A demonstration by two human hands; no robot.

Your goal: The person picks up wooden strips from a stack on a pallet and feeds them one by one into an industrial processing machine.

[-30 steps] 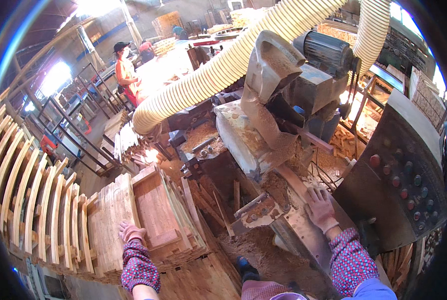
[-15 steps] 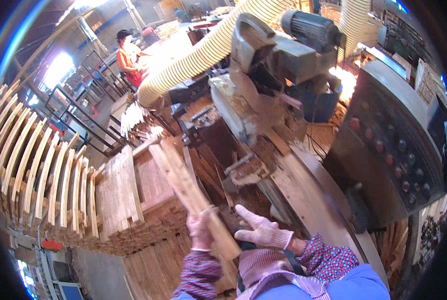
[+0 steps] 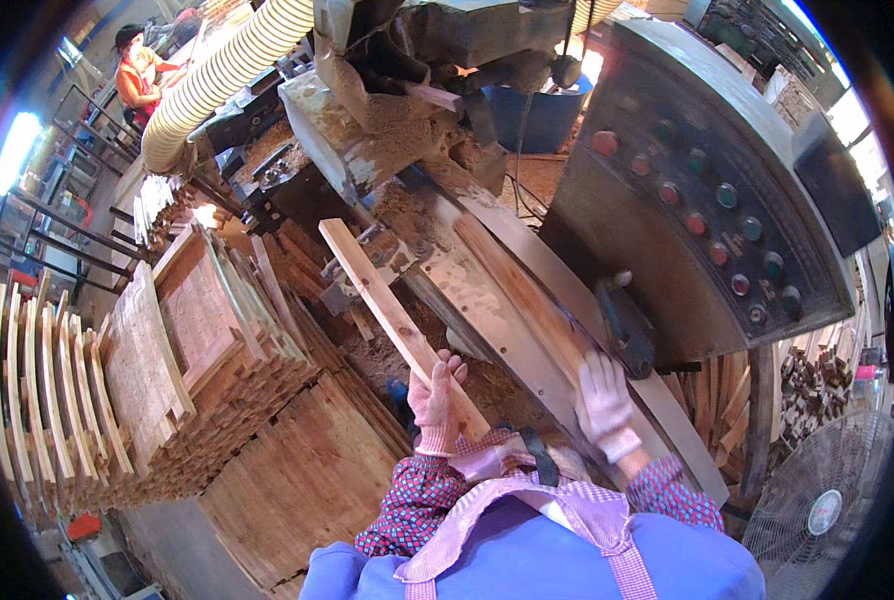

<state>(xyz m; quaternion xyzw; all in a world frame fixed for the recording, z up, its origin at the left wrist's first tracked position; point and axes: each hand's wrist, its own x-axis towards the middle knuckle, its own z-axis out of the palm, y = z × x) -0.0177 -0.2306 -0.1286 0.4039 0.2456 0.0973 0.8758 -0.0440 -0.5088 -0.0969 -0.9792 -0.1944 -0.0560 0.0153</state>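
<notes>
left hand (image 3: 435, 403), in a pale pink knit glove, at 6 o'clock from the centre of the head view: fingers curled round a light wooden strip (image 3: 392, 325), gripping it near its lower end. strip is raised clear of the machine, slanted, far end toward 10 o'clock, near end toward 5 o'clock. right hand (image 3: 604, 402), gloved alike, at 4 o'clock: flat, fingers straight and close together, laid on the near end of a browner wooden strip (image 3: 522, 295); cannot tell how far the wood runs beneath the palm. browner strip lies lengthwise on the metal bed (image 3: 482, 310), just right of centre, far end pointing toward 11 o'clock. the two strips are apart. sawdust (image 3: 407, 130) heaped at 12 o'clock around the machine head; blue bin (image 3: 537, 120) at 1 o'clock. control panel (image 3: 607, 230) at 2 o'clock, red and green buttons in slanting rows. grille fan (image 3: 822, 510) at 4 o'clock. stack of boards (image 3: 232, 395) at 8 o'clock, beside a row of upright-looking slats (image 3: 42, 380) nearer 9 o'clock. ribbed cream hose (image 3: 232, 75) between 10 and 11 o'clock; co-worker (image 3: 139, 80) in orange and a dark cap at 10 o'clock, well apart.
</notes>
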